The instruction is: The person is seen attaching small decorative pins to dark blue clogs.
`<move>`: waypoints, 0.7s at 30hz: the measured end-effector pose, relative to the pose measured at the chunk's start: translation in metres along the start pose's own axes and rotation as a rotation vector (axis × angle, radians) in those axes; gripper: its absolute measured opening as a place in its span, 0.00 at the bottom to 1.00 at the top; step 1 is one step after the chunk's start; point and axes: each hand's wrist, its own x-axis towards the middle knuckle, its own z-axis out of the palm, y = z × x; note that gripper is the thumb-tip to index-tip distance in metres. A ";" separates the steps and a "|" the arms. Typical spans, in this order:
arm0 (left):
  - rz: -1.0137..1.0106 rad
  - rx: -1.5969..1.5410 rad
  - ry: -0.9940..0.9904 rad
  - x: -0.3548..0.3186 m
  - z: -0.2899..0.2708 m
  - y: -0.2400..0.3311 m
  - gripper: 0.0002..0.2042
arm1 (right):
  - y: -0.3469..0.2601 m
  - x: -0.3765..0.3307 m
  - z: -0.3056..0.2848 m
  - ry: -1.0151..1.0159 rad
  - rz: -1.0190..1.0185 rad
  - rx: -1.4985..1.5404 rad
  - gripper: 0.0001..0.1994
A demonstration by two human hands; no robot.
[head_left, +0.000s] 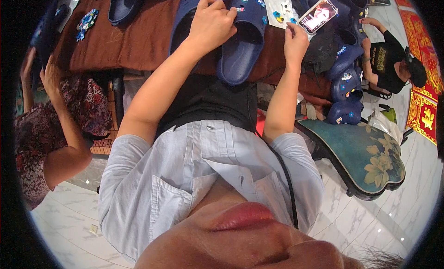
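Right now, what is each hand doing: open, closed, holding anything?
Left hand: closed, gripping the top edge of the dark blue clog.
Right hand: fingers pinched at the white card of small charms; whether it grips anything cannot be told.

Clog [243, 42]: navy foam-like plastic, matt and smooth, with small glossy plastic charms on its strap. Tablecloth [129, 40]: brown woven cloth, matt, softly creased. Card [279, 8]: white, flat, paper-like, bearing coloured charms. Phone [318, 15]: glossy glass screen. Shirt [185, 167]: pale blue cotton-like cloth, matt, with small buttons. Chair seat [365, 149]: teal padded fabric with a printed yellow flower pattern, slight sheen, in a dark frame. Floor [370, 223]: polished pale marble-look tile, reflective.
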 end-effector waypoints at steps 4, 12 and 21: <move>0.015 0.011 0.035 0.000 -0.001 -0.001 0.22 | 0.016 0.005 0.003 -0.056 0.058 -0.032 0.13; -0.004 -0.006 0.015 0.000 0.007 -0.003 0.23 | 0.022 0.020 0.024 -0.095 -0.061 -0.227 0.14; 0.002 0.005 0.032 -0.001 0.006 -0.003 0.22 | 0.014 0.025 0.030 0.045 -0.242 -0.149 0.14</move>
